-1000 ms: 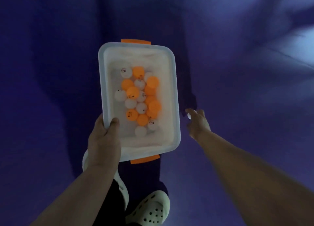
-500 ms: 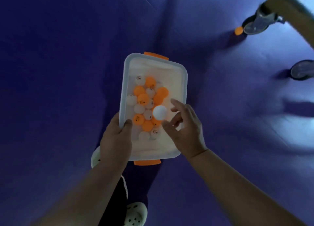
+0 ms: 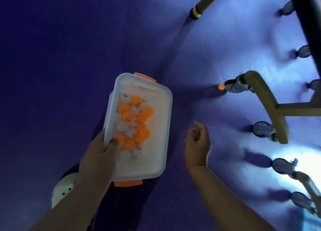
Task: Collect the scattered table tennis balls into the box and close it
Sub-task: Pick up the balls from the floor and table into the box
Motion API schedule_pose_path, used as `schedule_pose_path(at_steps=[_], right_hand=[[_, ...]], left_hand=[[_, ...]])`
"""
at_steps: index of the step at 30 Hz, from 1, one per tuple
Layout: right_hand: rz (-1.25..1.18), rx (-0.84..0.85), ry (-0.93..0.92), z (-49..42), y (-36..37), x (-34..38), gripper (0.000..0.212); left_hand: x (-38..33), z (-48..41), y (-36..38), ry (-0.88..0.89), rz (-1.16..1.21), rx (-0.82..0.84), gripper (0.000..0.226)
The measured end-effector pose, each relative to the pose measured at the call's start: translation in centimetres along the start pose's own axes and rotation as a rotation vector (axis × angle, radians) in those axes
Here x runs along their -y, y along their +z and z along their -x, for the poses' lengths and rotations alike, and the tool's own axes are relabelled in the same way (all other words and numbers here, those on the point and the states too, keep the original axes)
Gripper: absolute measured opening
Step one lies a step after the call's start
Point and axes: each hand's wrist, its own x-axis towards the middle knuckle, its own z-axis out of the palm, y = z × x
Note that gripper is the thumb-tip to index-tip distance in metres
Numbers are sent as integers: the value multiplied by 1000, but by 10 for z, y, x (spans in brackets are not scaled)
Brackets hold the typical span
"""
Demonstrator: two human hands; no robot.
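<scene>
A translucent white box (image 3: 163, 126) with orange clips hangs over the blue floor, lid off. My left hand (image 3: 99, 158) grips its near left rim, thumb inside. Several orange and white table tennis balls (image 3: 133, 125) lie piled along the box's left side. My right hand (image 3: 198, 144) hovers just right of the box, fingers loosely curled and apart, holding nothing. One orange ball (image 3: 221, 86) rests on the floor farther right, touching a caster wheel (image 3: 232, 87).
Wooden legs (image 3: 265, 102) on caster wheels stand at the right, with more wheels (image 3: 262, 128) along the right edge. A post foot (image 3: 195, 13) stands at the top. My white perforated shoe (image 3: 62, 192) shows below the box. Blue floor spreads to the left.
My right hand dropped a white ball into the box and pulled back to the right, empty. The view swung right, bringing the wheeled legs and the loose orange ball closer.
</scene>
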Motion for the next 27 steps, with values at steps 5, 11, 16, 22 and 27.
schedule_pose_path(at_steps=[5, 11, 16, 22, 27], right_hand=[[83, -22, 31, -37, -2, -9, 30], [291, -8, 15, -114, 17, -35, 29], [446, -4, -75, -198, 36, -71, 28], [512, -49, -99, -296, 54, -103, 29], [668, -4, -21, -357, 55, -135, 25]], left_hand=[[-16, -13, 23, -7, -25, 14, 13], [-19, -51, 63, -14, 37, -11, 18], [-31, -105, 121, -7, 76, -58, 24], [-75, -181, 185, 207, 31, -34, 15], [-115, -225, 235, 341, 3, -36, 20]])
